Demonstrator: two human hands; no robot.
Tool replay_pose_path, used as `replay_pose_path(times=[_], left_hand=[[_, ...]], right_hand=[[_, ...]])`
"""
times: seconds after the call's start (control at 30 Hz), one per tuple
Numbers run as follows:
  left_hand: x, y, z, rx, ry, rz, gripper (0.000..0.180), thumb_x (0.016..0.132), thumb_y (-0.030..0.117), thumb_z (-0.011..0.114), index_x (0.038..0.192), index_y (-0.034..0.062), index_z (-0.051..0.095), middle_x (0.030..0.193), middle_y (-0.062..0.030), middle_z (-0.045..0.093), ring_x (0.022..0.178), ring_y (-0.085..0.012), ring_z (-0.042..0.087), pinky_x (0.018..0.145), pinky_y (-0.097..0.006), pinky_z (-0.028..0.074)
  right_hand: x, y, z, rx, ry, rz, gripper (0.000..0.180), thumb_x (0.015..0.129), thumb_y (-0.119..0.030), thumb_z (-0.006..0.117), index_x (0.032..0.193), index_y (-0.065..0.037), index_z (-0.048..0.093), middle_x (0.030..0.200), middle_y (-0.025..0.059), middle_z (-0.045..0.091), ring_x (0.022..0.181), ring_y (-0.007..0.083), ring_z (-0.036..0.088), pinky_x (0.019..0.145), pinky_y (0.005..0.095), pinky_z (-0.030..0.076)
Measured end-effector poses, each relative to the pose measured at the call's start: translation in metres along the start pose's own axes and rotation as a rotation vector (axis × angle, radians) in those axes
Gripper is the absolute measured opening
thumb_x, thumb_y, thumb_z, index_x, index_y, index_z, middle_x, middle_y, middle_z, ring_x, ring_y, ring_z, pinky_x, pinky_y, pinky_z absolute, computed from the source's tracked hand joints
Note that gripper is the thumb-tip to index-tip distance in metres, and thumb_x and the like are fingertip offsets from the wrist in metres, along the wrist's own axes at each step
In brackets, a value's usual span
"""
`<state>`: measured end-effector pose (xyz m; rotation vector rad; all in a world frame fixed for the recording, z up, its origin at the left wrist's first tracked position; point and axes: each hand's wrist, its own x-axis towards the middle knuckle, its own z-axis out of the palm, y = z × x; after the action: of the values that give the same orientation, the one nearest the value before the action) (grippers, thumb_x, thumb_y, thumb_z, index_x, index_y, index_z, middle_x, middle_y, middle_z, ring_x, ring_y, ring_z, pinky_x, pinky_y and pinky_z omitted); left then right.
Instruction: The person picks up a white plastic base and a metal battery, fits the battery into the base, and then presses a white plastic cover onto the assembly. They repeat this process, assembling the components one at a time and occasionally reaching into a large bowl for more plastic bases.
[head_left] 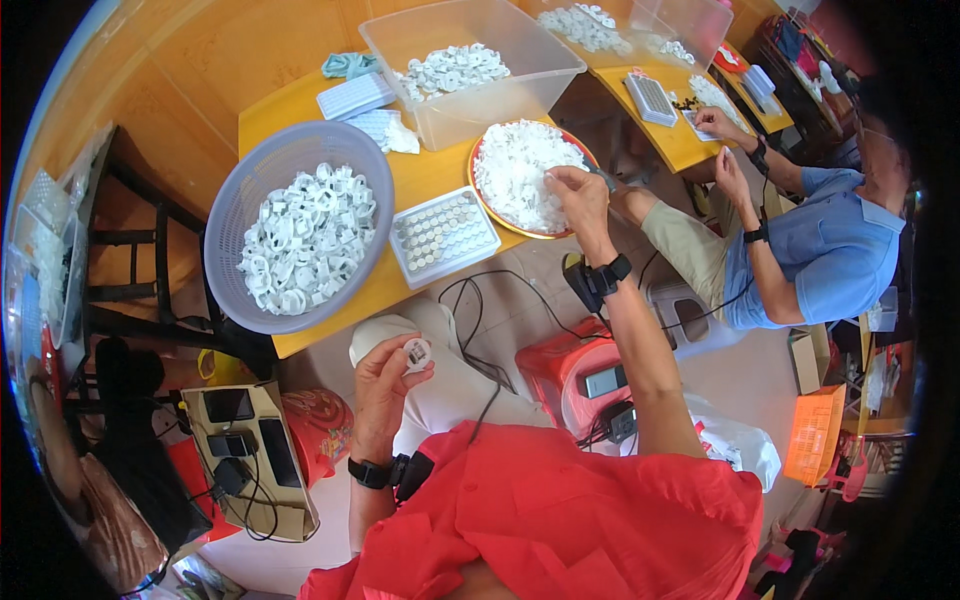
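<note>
Hands are working at two separate levels relative to the yellow table (400, 180). The left hand (385, 385) is holding a small white round part (417, 352) below the table's near edge, over the lap, fingers closed around it with the part's flat face turned up toward the camera. The right hand (578, 198) is reaching forward and to the right of that part, fingertips pinched over the near right rim of the orange plate (480, 190) heaped with small white pieces; whether a piece is actually pinched cannot be told. The plate is lying well apart from the held part, up and to the right, so the right hand is the nearer one to it. Between plate and lavender basket (225, 215) of white ring parts, a white rectangular tray (443, 236) of round cells is sitting at the table's near edge, long axis running left to right. Behind the plate, a clear plastic bin (540, 60) is holding more white parts. Right of the table, another person's hands (728, 150) are working at a second table.
</note>
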<state>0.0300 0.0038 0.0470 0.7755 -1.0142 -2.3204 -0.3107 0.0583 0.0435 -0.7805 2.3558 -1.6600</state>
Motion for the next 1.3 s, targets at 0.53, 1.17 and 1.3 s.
replay_pose_path(times=[0.53, 1.17, 1.3], left_hand=[[-0.003, 0.007, 0.008, -0.018, -0.018, -0.018, 0.026, 0.089, 0.014, 0.049, 0.109, -0.0027, 0.055, 0.098, -0.0125, 0.060, 0.084, -0.0187, 0.061, 0.072, -0.029, 0.053], [-0.014, 0.018, -0.009, -0.165, -0.076, 0.029, 0.028, 0.091, 0.016, 0.049, 0.110, -0.0028, 0.054, 0.097, -0.0121, 0.061, 0.078, -0.0184, 0.064, 0.067, -0.027, 0.055], [-0.014, 0.019, -0.012, -0.151, -0.039, 0.030, 0.029, 0.091, 0.018, 0.048, 0.111, -0.0030, 0.053, 0.097, -0.0125, 0.061, 0.076, -0.0171, 0.063, 0.067, -0.026, 0.054]], right_hand=[[-0.062, -0.067, -0.001, 0.781, -0.564, 0.330, 0.030, 0.078, -0.004, 0.061, 0.108, -0.003, 0.059, 0.075, -0.0013, 0.056, 0.069, 0.0069, 0.057, 0.054, 0.0175, 0.046], [-0.132, -0.073, 0.055, 0.950, -0.916, 0.517, 0.013, 0.082, -0.004, 0.056, 0.093, 0.001, 0.057, 0.088, 0.0141, 0.063, 0.078, 0.0216, 0.065, 0.067, 0.0266, 0.055], [-0.136, -0.084, 0.055, 0.984, -0.911, 0.576, 0.013, 0.081, -0.002, 0.055, 0.093, 0.002, 0.057, 0.089, 0.0129, 0.062, 0.077, 0.0225, 0.065, 0.067, 0.0271, 0.055]])
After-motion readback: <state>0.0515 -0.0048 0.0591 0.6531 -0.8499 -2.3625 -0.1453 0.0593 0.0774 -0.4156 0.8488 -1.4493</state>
